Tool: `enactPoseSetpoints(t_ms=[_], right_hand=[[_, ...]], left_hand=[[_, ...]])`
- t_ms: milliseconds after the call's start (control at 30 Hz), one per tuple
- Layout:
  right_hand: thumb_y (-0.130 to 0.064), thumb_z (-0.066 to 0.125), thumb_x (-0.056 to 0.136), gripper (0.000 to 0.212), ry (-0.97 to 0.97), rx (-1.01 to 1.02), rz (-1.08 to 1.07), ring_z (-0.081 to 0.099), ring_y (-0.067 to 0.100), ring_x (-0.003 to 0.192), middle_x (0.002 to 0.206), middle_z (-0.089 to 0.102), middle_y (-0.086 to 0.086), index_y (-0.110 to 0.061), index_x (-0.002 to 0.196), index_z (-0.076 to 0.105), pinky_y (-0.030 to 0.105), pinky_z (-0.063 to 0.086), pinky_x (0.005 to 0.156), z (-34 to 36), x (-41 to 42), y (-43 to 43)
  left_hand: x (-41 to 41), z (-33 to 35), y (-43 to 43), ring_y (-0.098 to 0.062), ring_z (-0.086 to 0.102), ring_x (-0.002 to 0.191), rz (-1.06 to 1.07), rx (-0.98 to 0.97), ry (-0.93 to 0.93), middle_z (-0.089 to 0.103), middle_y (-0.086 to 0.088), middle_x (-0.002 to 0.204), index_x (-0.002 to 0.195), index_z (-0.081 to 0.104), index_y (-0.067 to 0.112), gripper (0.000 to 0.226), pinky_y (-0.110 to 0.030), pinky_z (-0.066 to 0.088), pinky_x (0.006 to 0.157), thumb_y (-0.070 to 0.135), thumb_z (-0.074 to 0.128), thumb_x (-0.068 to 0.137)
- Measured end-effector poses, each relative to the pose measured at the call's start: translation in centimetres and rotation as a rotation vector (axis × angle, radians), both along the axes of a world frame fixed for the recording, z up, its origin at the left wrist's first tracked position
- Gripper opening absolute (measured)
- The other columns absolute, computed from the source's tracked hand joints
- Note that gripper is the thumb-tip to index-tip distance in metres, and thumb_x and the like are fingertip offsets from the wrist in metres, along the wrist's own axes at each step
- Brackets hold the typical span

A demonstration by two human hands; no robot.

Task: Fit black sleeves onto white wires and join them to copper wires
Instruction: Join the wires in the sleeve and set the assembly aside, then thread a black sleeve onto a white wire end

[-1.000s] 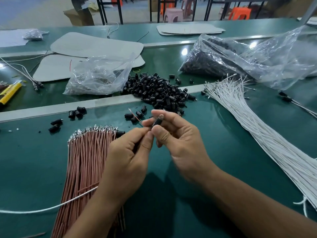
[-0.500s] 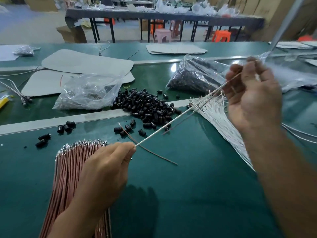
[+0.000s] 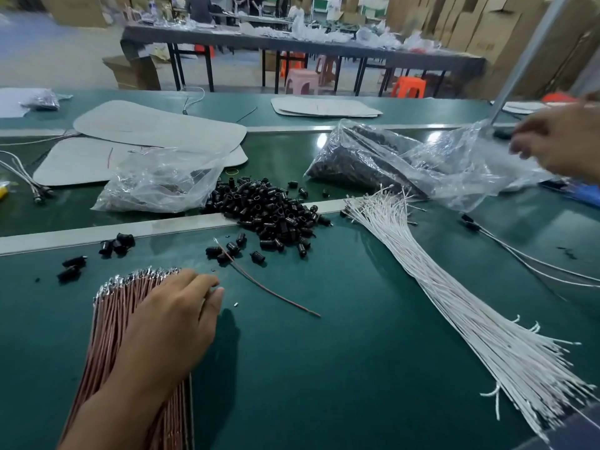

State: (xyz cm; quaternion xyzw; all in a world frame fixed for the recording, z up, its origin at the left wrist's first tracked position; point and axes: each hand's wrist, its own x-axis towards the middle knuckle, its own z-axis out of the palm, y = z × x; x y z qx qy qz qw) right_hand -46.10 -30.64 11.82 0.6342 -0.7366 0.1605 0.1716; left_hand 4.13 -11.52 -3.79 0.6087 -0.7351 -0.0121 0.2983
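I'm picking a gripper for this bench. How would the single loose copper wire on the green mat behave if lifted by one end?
The loose copper wire is thin and gently curved, so it would probably droop. It looks light. Lying flat on the mat, it may be hard to pinch and could slide.

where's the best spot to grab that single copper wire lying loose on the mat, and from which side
Pinch the loose copper wire from above on its nearer half, where it lies flat on bare green mat. Its far tip sits among scattered black sleeves, so fingers there would likely catch those too. The left hand, resting on the copper bundle, looks closest.
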Motion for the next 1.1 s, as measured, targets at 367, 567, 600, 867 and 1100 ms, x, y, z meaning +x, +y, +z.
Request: enactPoseSetpoints(t_ms=[367, 567, 600, 867, 1100], right_hand=[[-0.009, 0.071, 0.090, 0.017, -0.257, 0.170, -0.174, 0.060, 0.047, 0.103, 0.108, 0.067, 0.032, 0.004, 0.102, 0.075, 0.045, 0.047, 0.091, -15.4, 0.4, 2.4], [-0.021, 0.070, 0.091, 0.012, -0.247, 0.056, 0.108, 0.062, 0.030, 0.079, 0.090, 0.071, 0.017, -0.010, 0.091, 0.073, 0.038, 0.049, 0.080, -11.7, 6.1, 4.0], [-0.032, 0.069, 0.092, 0.015, -0.228, 0.182, 0.173, 0.061, 0.023, 0.074, 0.085, 0.071, 0.008, -0.018, 0.087, 0.072, 0.034, 0.048, 0.076, -11.4, 7.8, 4.6], [-0.029, 0.078, 0.087, 0.016, -0.311, 0.479, 0.126, 0.061, 0.012, 0.072, 0.081, 0.072, 0.000, -0.019, 0.075, 0.073, 0.027, 0.045, 0.066, -10.2, 11.8, 5.8], [-0.017, 0.075, 0.080, 0.020, -1.134, 0.566, 0.041, 0.042, 0.013, 0.054, 0.058, 0.049, 0.003, -0.009, 0.074, 0.058, 0.026, 0.038, 0.051, -8.2, 10.5, 5.4]], left_hand=[[0.2, -0.7, -0.3, -0.017, 0.060, 0.080, 0.030, 0.078, -0.040, 0.066, -0.001, 0.094, 0.105, 0.071, 0.010, 0.022, -0.038, 0.055, 0.074, 0.026, 0.061, 0.093], [0.0, -0.6, -0.4, -0.017, 0.059, 0.078, 0.025, 0.087, -0.042, 0.066, 0.001, 0.090, 0.100, 0.071, 0.010, 0.018, -0.039, 0.055, 0.073, 0.025, 0.063, 0.093], [0.0, -0.7, -0.4, -0.017, 0.059, 0.078, 0.025, 0.085, -0.043, 0.066, 0.001, 0.090, 0.100, 0.071, 0.010, 0.018, -0.038, 0.055, 0.073, 0.024, 0.064, 0.092], [0.0, -0.7, -0.2, -0.018, 0.060, 0.083, 0.023, 0.081, -0.034, 0.067, 0.000, 0.095, 0.105, 0.071, 0.010, 0.022, -0.037, 0.054, 0.077, 0.026, 0.062, 0.094], [0.0, -0.5, -0.1, -0.015, 0.061, 0.086, 0.033, 0.088, -0.009, 0.067, 0.001, 0.099, 0.108, 0.070, 0.012, 0.026, -0.033, 0.054, 0.079, 0.030, 0.058, 0.095]])
